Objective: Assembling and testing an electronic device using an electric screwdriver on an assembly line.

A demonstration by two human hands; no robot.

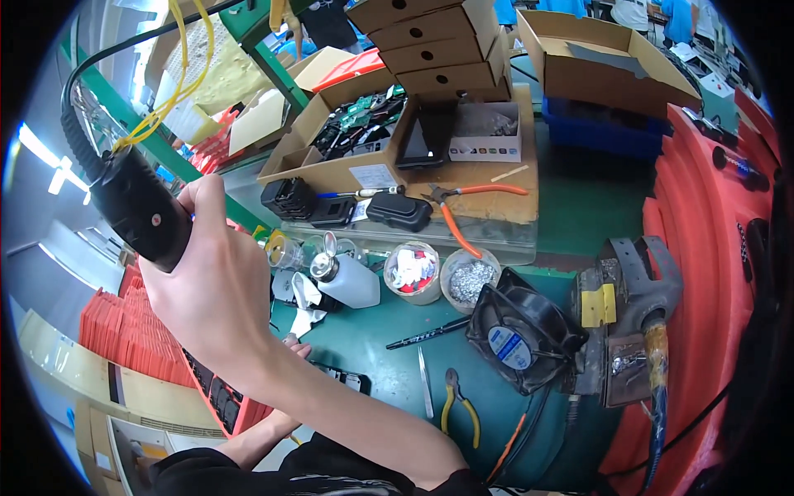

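Note:
My right hand (207,273) is raised at the left, its forearm crossing the view from the lower right. Its fingers are wrapped round a black corded electric screwdriver (145,207); the working end is hidden. Yellow cords and a black cable run up from the tool's top. Behind that forearm, my left hand (299,347) is mostly hidden, with only some fingertips showing. Close to them lies a small black electronic device (349,380), partly covered by my right arm. Tweezers (425,382) and yellow-handled cutters (460,405) lie to its right.
A black fan (521,339) and a soldering-iron stand (612,314) sit at right, beside red foam (695,207). Farther back are a white dispenser bottle (351,283), two tubs, orange-handled pliers (451,198) and a cardboard box (318,132) of circuit boards. Red trays (136,331) stand left.

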